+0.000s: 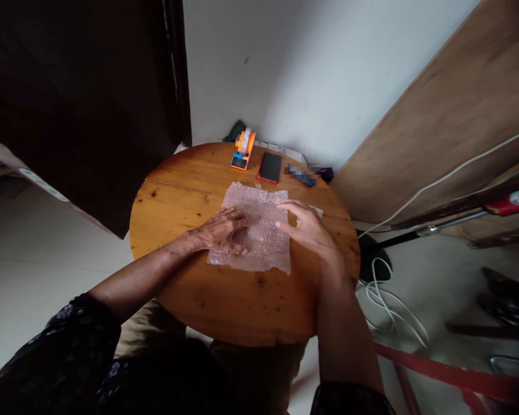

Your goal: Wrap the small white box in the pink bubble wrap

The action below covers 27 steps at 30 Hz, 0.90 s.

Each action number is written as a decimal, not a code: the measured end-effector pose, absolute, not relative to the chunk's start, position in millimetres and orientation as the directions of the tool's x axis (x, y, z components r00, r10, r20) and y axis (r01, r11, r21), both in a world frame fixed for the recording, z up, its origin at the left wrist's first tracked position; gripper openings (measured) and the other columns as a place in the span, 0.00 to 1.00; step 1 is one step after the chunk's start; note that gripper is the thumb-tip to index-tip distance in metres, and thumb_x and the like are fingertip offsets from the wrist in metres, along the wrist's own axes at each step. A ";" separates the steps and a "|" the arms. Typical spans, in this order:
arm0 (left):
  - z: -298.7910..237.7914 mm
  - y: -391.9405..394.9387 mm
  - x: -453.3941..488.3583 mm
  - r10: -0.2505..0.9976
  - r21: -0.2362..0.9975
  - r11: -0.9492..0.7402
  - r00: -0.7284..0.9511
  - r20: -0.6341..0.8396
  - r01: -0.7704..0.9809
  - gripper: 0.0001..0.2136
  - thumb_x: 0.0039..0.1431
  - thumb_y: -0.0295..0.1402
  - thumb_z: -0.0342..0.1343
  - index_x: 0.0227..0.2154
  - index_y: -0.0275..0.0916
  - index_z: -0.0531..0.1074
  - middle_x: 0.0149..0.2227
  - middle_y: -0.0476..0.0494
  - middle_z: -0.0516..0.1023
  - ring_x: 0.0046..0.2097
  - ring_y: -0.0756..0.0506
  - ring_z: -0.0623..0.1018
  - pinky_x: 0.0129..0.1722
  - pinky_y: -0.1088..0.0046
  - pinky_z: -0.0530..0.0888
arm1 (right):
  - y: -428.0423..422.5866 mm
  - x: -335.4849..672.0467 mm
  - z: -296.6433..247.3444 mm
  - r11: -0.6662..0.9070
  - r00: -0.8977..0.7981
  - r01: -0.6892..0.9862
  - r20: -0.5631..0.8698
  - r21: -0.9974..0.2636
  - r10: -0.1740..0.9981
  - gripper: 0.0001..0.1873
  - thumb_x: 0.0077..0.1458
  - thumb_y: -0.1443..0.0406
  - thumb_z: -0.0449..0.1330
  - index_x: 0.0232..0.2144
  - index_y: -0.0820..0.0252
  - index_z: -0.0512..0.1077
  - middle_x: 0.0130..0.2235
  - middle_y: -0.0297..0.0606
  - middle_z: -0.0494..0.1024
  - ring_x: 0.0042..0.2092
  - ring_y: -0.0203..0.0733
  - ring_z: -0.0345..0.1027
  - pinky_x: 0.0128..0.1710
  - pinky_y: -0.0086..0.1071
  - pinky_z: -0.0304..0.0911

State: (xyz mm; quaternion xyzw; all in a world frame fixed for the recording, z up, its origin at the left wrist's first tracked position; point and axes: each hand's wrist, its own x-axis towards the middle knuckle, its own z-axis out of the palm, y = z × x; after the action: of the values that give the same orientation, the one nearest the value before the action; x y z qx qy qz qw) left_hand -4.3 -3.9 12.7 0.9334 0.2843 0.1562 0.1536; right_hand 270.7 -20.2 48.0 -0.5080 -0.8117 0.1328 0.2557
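Note:
A sheet of clear bubble wrap lies spread on the round wooden table. My left hand rests on its left part with fingers apart, palm down. Over the sheet's right edge is my right hand, thumb and fingers apart and curved, with nothing seen between them. Whether its fingertips touch the plastic I cannot tell. Part of the sheet is hidden under my left hand.
Toward the wall stand an orange and blue tape dispenser, a phone with a red case and a dark, partly blurred object. A white cable lies coiled on the floor at right, near a red bar.

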 end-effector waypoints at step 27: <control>16.5 8.8 -15.4 0.716 0.443 -0.671 0.674 0.179 0.595 0.27 0.53 0.30 0.59 0.58 0.34 0.67 0.57 0.30 0.74 0.59 0.33 0.73 0.61 0.50 0.70 | -22.4 234.9 32.0 0.371 -0.437 0.665 0.066 -0.648 0.897 0.33 0.46 0.66 0.66 0.57 0.50 0.71 0.55 0.39 0.79 0.52 0.51 0.74 0.55 0.47 0.68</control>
State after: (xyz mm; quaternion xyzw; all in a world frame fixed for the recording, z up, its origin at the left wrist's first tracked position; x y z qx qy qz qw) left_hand -15.4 8.8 16.5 0.8977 0.3652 0.1718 0.1767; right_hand 234.9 -22.4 32.0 -0.4876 -0.8010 0.2770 0.2096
